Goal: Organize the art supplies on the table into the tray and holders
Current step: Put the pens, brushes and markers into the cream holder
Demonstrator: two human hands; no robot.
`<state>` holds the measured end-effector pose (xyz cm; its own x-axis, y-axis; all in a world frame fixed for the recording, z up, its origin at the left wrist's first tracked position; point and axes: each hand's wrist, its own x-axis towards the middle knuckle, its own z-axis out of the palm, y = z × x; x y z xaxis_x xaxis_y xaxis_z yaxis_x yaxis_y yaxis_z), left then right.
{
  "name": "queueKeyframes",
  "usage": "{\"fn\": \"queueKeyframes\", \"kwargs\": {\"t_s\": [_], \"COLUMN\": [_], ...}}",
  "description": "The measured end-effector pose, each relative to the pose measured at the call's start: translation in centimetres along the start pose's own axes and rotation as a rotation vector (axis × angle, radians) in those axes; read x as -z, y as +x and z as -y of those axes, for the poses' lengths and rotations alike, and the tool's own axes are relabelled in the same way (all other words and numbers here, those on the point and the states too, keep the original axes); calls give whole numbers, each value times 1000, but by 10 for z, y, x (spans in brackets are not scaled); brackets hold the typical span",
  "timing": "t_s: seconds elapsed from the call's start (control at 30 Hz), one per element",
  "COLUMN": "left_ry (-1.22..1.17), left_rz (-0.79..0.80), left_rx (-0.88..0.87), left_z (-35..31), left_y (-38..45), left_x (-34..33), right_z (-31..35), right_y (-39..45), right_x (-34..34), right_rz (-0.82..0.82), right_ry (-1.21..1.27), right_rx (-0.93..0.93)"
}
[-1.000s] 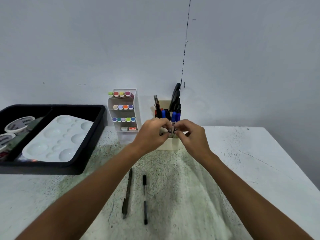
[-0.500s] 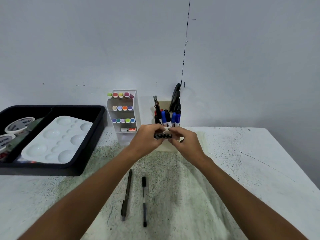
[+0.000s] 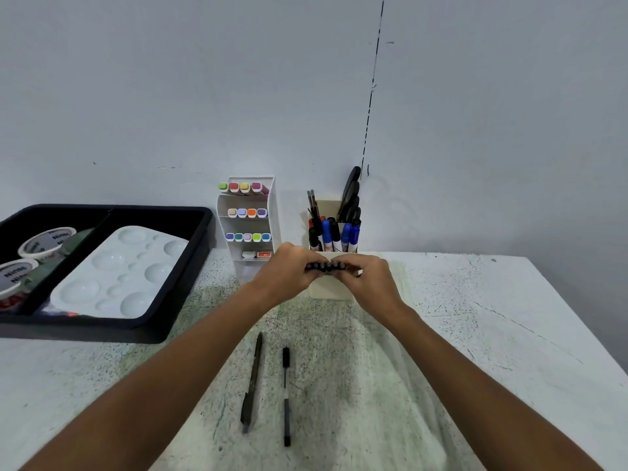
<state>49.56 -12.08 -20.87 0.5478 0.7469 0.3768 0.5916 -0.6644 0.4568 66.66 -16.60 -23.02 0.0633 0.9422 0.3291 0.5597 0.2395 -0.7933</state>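
Both hands meet just in front of the cream pen holder (image 3: 331, 288), near the middle of the bench (image 3: 492, 334). The left hand (image 3: 289, 270) curls its fingers round the left end of a row of dark pens (image 3: 325, 266), and the right hand (image 3: 370, 277) grips the right end, so the bundle lies level between them with its capped ends facing the camera. How many pens are in the bundle is hard to tell.

Directly behind the hands, at 12 o'clock, the pen holder stands upright with blue and black markers (image 3: 334, 234), thin brushes and black scissors (image 3: 350, 197) sticking out of it. At 11 o'clock, just beside it, a white tiered rack (image 3: 275, 212) holds rows of coloured markers (image 3: 247, 212).

At 6 o'clock from the hands, two pens lie loose on the bench between the forearms: a dark brown pen (image 3: 252, 379) and, just right of it, a black-capped pen (image 3: 286, 396), roughly parallel and apart.

At 9 o'clock, well apart, a black tray (image 3: 200, 239) sits on the bench with a white paint palette (image 3: 119, 273) in its right compartment and white-lidded tubs (image 3: 46, 241) in its left.
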Motion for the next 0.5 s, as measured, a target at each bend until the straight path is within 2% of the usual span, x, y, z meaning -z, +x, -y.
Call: {"fn": "queueKeyframes", "kwargs": {"t_s": [0.27,0.5], "left_ry": [60,-166], "left_rz": [47,-12], "left_rx": [-31,72], "left_z": [0,8], "left_y": [4,-3], "left_x": [-2,-5], "right_z": [-2,-6], "right_y": [-2,-1], "right_x": [5,4], "right_rz": [18,35], "right_ry": [48,45], "right_rx": [-10,-21]}}
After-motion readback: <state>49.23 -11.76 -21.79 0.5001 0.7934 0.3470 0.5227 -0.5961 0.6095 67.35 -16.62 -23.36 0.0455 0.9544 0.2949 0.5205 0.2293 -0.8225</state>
